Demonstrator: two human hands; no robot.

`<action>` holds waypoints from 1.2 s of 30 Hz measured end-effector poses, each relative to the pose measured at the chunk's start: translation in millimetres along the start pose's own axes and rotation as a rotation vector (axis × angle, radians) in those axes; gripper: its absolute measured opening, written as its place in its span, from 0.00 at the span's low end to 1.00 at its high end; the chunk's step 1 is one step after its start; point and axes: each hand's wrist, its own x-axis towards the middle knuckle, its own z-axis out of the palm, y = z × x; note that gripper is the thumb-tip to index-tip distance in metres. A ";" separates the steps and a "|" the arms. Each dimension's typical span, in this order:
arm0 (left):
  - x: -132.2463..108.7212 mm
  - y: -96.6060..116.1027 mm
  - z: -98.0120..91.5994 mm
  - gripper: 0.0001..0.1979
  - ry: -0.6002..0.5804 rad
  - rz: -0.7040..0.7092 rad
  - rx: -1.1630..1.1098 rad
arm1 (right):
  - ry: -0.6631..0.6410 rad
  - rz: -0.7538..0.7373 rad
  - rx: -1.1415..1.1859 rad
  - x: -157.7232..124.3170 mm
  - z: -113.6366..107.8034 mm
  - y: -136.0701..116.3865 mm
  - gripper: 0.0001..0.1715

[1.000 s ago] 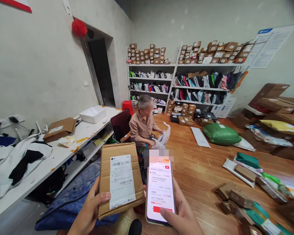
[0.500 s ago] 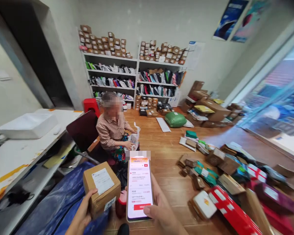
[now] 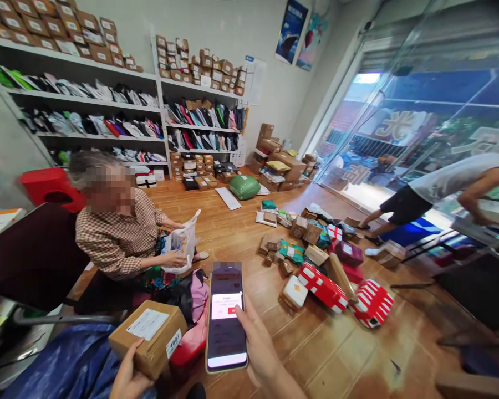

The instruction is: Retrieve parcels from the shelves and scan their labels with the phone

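Observation:
My left hand (image 3: 128, 374) grips a brown cardboard box (image 3: 160, 327) by its near left corner, thumb on top. A white label lies on the box's top, and a smaller sticker reading 4003 is on its side. In my right hand (image 3: 258, 343) is a smartphone (image 3: 227, 338), held upright. The right thumb rests on the screen at a red button in a white pop-up; the rest of the screen is dimmed. Phone and box are apart, side by side. Below and between them shows a red stool or bin (image 3: 187, 349) with pink cloth.
A seated person (image 3: 112, 233) holds a white plastic bag (image 3: 183, 241) at left. Shelves (image 3: 108, 105) of parcels line the wall. Several parcels (image 3: 322, 285) cover the floor at right. Another person (image 3: 436, 183) bends by a table near the glass front. Blue tarp (image 3: 66, 360) lies lower left.
My view has turned right, bringing the bending person and glass front into sight. The phone screen has changed from a list to a pop-up, and my right thumb has moved up the screen.

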 end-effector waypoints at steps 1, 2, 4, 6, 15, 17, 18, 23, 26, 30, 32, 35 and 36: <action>2.0 3.2 5.6 0.29 0.008 -0.017 -0.010 | 0.019 0.001 0.009 2.2 -1.6 1.3 0.34; 3.2 6.5 11.2 0.28 0.011 -0.027 -0.016 | 0.034 0.003 0.031 4.3 -3.3 2.5 0.35; 4.1 13.1 22.1 0.27 -0.009 -0.010 -0.024 | 0.055 0.015 0.085 7.7 -6.8 4.4 0.37; 3.7 19.2 32.0 0.27 -0.037 0.016 -0.036 | 0.093 0.022 0.123 9.7 -9.8 5.8 0.40; 3.8 23.7 42.0 0.18 0.004 0.005 -0.155 | 0.190 0.046 0.148 10.7 -20.1 8.4 0.43; 7.4 20.0 37.1 0.14 0.040 -0.016 -0.188 | 0.218 0.048 0.154 11.4 -20.9 7.4 0.45; 9.7 18.3 34.7 0.12 0.058 -0.027 -0.201 | 0.232 0.050 0.161 11.9 -21.1 6.6 0.44; 21.0 14.0 27.3 0.22 0.095 -0.070 -0.217 | 0.256 0.085 0.189 15.9 -23.6 3.3 0.38; 21.0 12.5 29.2 0.25 0.075 -0.072 -0.218 | 0.272 0.062 0.179 17.8 -28.5 4.9 0.38; 13.1 15.9 42.8 0.26 0.003 0.051 -0.223 | 0.306 -0.016 0.132 17.6 -32.9 7.2 0.39; 8.9 21.5 54.9 0.29 -0.057 0.099 -0.210 | 0.304 -0.022 0.133 17.0 -33.1 6.4 0.40; 5.7 29.8 76.7 0.43 -0.160 0.085 -0.179 | 0.227 0.018 0.172 16.7 -33.6 2.9 0.40; 6.0 31.1 83.8 0.46 -0.191 0.074 -0.160 | 0.188 0.029 0.178 16.8 -34.0 1.5 0.41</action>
